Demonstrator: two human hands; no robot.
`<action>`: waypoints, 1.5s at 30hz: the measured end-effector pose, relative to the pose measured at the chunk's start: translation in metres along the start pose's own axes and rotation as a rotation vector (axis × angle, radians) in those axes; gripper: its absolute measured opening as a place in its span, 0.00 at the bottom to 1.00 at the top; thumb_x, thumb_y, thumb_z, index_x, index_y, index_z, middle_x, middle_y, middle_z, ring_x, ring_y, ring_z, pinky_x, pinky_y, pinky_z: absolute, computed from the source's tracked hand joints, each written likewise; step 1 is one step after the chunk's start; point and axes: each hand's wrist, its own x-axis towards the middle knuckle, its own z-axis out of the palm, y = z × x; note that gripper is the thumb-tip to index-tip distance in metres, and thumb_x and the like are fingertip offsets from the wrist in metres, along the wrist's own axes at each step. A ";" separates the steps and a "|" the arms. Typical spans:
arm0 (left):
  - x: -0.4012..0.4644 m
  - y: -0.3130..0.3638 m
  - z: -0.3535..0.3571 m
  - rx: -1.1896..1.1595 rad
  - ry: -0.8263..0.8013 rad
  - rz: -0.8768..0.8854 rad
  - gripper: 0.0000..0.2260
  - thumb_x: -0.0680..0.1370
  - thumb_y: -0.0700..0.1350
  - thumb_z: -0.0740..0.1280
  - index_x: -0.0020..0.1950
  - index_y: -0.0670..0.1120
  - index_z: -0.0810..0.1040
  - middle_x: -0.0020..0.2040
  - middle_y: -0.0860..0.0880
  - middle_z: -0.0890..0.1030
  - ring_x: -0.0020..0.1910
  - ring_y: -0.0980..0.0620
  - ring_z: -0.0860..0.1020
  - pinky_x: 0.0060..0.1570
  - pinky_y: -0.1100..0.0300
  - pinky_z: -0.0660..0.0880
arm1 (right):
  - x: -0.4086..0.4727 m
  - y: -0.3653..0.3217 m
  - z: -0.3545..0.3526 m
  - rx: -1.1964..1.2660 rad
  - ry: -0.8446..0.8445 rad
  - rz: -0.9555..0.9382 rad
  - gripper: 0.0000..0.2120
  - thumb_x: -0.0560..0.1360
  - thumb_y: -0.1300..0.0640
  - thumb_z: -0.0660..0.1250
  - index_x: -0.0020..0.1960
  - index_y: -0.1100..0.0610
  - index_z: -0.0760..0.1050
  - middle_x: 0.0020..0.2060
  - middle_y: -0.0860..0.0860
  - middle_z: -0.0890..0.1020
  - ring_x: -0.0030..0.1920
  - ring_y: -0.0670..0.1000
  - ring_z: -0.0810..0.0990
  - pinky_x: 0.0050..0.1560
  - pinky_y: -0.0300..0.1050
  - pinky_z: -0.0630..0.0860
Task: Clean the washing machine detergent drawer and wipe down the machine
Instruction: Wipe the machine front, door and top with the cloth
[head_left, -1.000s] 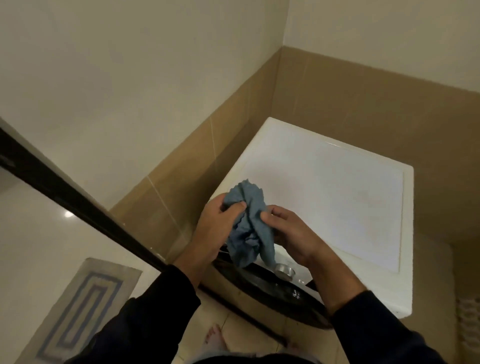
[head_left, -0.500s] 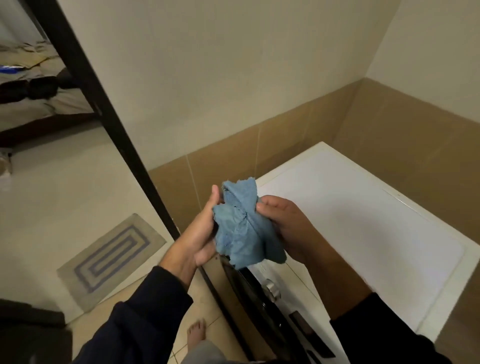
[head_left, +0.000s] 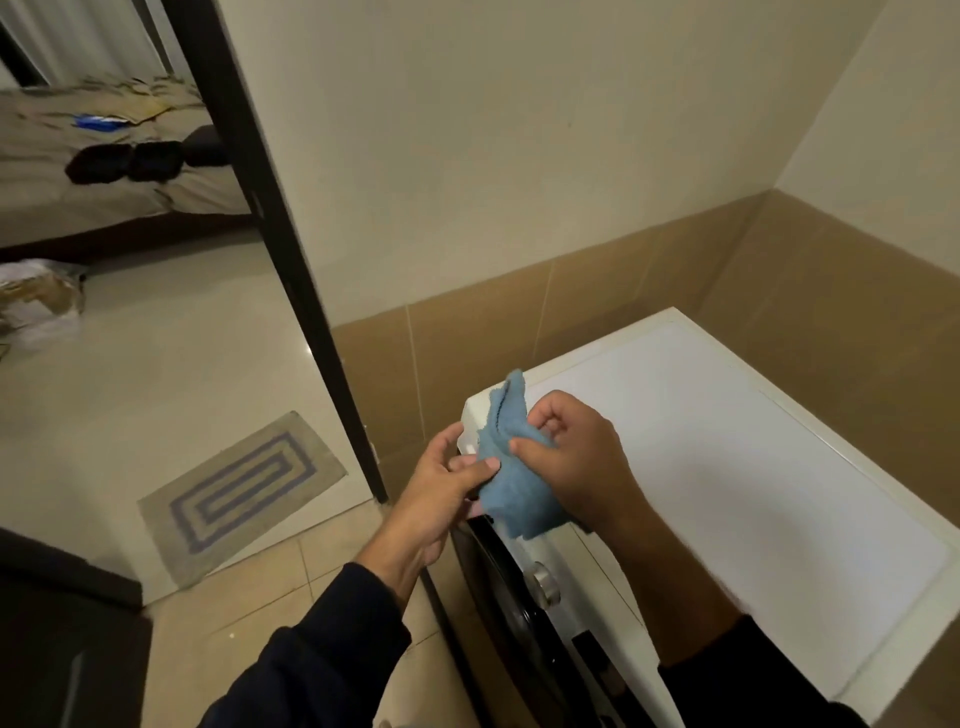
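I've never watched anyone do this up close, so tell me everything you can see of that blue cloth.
The small light-blue terry cloth looks soft and nubbly, bunched into a loose wad with one corner poking upward. Both bare hands hold it in the air: the left hand pinches its near edge, the right hand grips its far side. It hangs above the front corner of the white washing machine.

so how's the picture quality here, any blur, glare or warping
Head view: dim, warm indoor light with no harsh shadows; the door frame leans and bows from the wide-angle lens; the right hand and its forearm are smeared by motion blur, the left hand and blue cloth a little sharper; soft glare washes out the washing machine top, and a small light reflection glints on the floor beside the door frame.
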 end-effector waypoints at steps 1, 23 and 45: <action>-0.002 0.000 -0.002 0.036 0.049 0.004 0.25 0.77 0.39 0.70 0.71 0.50 0.68 0.48 0.45 0.84 0.45 0.50 0.83 0.41 0.57 0.81 | 0.001 -0.004 0.003 -0.089 0.031 -0.043 0.11 0.72 0.58 0.73 0.41 0.53 0.70 0.35 0.45 0.77 0.36 0.46 0.77 0.36 0.33 0.72; 0.058 -0.028 -0.013 0.175 0.100 -0.149 0.14 0.83 0.52 0.58 0.56 0.44 0.77 0.49 0.48 0.83 0.46 0.50 0.80 0.45 0.59 0.76 | 0.019 0.061 0.072 0.335 -0.128 0.613 0.13 0.76 0.49 0.70 0.51 0.59 0.78 0.47 0.57 0.83 0.51 0.59 0.82 0.47 0.48 0.80; 0.133 -0.161 -0.039 0.330 0.511 0.200 0.12 0.80 0.50 0.65 0.61 0.48 0.80 0.53 0.54 0.82 0.54 0.57 0.79 0.56 0.58 0.76 | 0.107 0.175 0.120 -0.757 -0.302 -0.242 0.30 0.81 0.40 0.52 0.80 0.46 0.50 0.80 0.52 0.46 0.79 0.55 0.40 0.76 0.57 0.43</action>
